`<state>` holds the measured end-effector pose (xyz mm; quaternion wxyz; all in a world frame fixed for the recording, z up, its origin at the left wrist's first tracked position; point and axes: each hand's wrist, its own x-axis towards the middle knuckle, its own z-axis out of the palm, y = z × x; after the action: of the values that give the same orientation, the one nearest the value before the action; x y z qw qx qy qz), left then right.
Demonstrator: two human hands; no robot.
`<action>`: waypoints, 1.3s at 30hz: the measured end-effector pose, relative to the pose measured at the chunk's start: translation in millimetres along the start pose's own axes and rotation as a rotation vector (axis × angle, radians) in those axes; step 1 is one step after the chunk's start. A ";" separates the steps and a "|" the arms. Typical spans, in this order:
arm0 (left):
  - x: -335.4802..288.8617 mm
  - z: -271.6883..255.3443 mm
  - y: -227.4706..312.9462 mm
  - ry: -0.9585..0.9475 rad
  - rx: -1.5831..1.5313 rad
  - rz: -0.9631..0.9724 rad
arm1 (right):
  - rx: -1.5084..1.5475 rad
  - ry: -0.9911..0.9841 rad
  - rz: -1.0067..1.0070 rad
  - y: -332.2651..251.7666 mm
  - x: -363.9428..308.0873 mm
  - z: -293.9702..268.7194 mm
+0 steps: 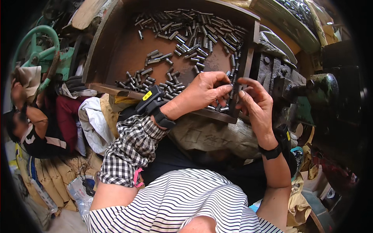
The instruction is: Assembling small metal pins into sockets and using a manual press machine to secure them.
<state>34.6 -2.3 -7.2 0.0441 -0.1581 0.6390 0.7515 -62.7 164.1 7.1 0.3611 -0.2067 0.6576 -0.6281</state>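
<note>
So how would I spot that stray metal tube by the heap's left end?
Find the big wooden tray near the picture's top. Along its far side lies a heap of metal tubes; look just below the heap's left end. The stray tube lies apart on the brown bottom, while its neighbours crowd together.

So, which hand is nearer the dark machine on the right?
The right hand, at the near left of the machine. The left hand is farther left, over the wooden tray.

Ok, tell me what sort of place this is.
Probably a small metalworking workshop: a wooden tray of small metal pieces, a green handwheel and a dark, grimy machine suggest it.
</note>
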 end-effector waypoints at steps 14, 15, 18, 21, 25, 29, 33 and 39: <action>4.6 -2.2 -7.8 0.022 -0.301 0.016 | 0.254 0.119 0.053 11.2 5.7 -1.7; 4.4 -2.1 -7.4 0.027 -0.302 0.012 | 0.276 0.114 0.072 11.9 5.5 -1.7; 4.3 -1.5 -7.9 0.037 -0.308 0.008 | 0.307 0.101 0.105 11.3 4.8 -2.7; 4.0 -0.7 -7.7 0.039 -0.334 0.000 | 0.338 0.094 0.136 10.4 4.8 -3.8; 5.1 0.2 -10.5 0.037 -0.356 -0.003 | 0.385 0.093 0.146 12.2 4.1 -3.6; 5.7 4.2 -9.5 0.051 -0.314 0.009 | 0.385 0.090 0.165 11.5 3.4 -3.5; -0.5 8.7 -2.7 0.016 -0.131 0.047 | 0.479 0.029 0.256 14.1 4.6 -6.9; -12.9 -3.2 4.9 -0.380 -0.017 -0.025 | 0.584 -0.336 0.408 8.5 -2.0 -10.9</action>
<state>46.0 -4.5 0.8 0.1719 -0.0218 0.6107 0.7727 -67.8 174.0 -1.3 0.6246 -0.0601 0.4105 -0.6616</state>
